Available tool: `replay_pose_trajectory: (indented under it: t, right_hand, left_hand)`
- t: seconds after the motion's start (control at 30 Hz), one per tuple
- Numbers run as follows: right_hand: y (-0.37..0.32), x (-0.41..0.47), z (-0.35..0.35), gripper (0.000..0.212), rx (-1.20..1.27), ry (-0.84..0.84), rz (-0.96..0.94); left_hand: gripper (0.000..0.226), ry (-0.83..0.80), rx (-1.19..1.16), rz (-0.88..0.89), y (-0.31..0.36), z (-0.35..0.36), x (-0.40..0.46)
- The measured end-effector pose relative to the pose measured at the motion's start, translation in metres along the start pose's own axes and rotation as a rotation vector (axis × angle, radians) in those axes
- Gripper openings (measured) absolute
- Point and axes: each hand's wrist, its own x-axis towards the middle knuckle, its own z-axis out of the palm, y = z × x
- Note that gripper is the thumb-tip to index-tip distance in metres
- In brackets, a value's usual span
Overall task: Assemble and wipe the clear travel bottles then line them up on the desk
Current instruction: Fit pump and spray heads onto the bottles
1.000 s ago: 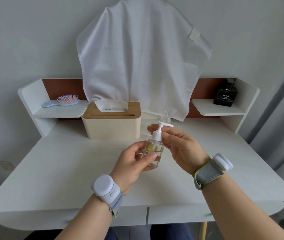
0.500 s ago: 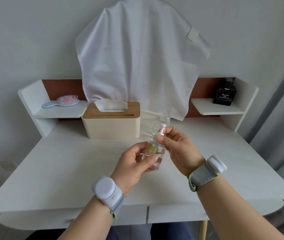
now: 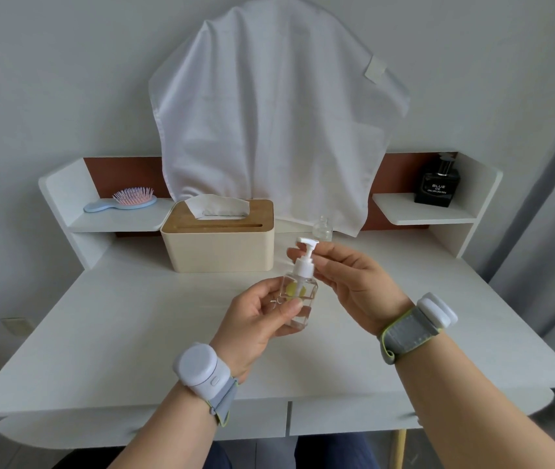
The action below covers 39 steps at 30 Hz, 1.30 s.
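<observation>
My left hand [image 3: 258, 316] grips a small clear square travel bottle [image 3: 298, 294] with a yellow sticker, held upright above the middle of the white desk [image 3: 127, 326]. A white pump head [image 3: 306, 257] sits in the bottle's neck. My right hand [image 3: 347, 282] is beside the pump, fingertips at its nozzle and collar. A second clear bottle [image 3: 322, 228], with no cap, stands on the desk further back, just under the hanging white towel [image 3: 269, 130].
A beige tissue box [image 3: 218, 238] with a wooden lid stands at the back left of centre. A pink and blue hairbrush [image 3: 122, 201] lies on the left shelf. A black perfume bottle [image 3: 437, 184] stands on the right shelf. A grey curtain hangs at the right.
My right hand covered the pump half a second ago; now its fingers have drawn back to the side and the whole white pump shows again. My left hand kept the bottle in place.
</observation>
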Motion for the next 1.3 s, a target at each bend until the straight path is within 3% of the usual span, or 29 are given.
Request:
replay_pose_trajectory:
  t: [0.2, 0.43, 0.53, 0.7, 0.87, 0.97, 1.3]
  right_hand:
    - [0.008, 0.002, 0.002, 0.023, 0.120, 0.042, 0.003]
    - [0.015, 0.000, 0.014, 0.041, 0.033, 0.138, 0.036]
    - [0.015, 0.000, 0.015, 0.035, 0.030, 0.148, 0.061]
    - [0.011, -0.002, 0.006, 0.044, 0.114, 0.044, 0.099]
    - [0.009, -0.004, 0.006, 0.039, 0.125, -0.073, 0.067]
    - [0.009, -0.003, 0.007, 0.036, 0.162, -0.113, 0.042]
    - [0.011, -0.002, 0.011, 0.031, 0.255, -0.069, 0.010]
  left_hand:
    - [0.039, 0.001, 0.011, 0.013, 0.001, 0.002, -0.001]
    - [0.036, 0.024, 0.034, -0.013, -0.004, 0.001, -0.003]
    - [0.042, 0.027, 0.035, -0.017, -0.004, 0.000, -0.003]
    - [0.042, -0.003, -0.057, -0.047, 0.000, -0.002, -0.004]
    - [0.031, -0.107, -0.183, -0.100, 0.005, -0.001, -0.006]
    - [0.036, -0.155, -0.261, -0.130, 0.007, -0.003, -0.007]
    - [0.036, -0.113, -0.194, -0.101, 0.006, -0.003, -0.010]
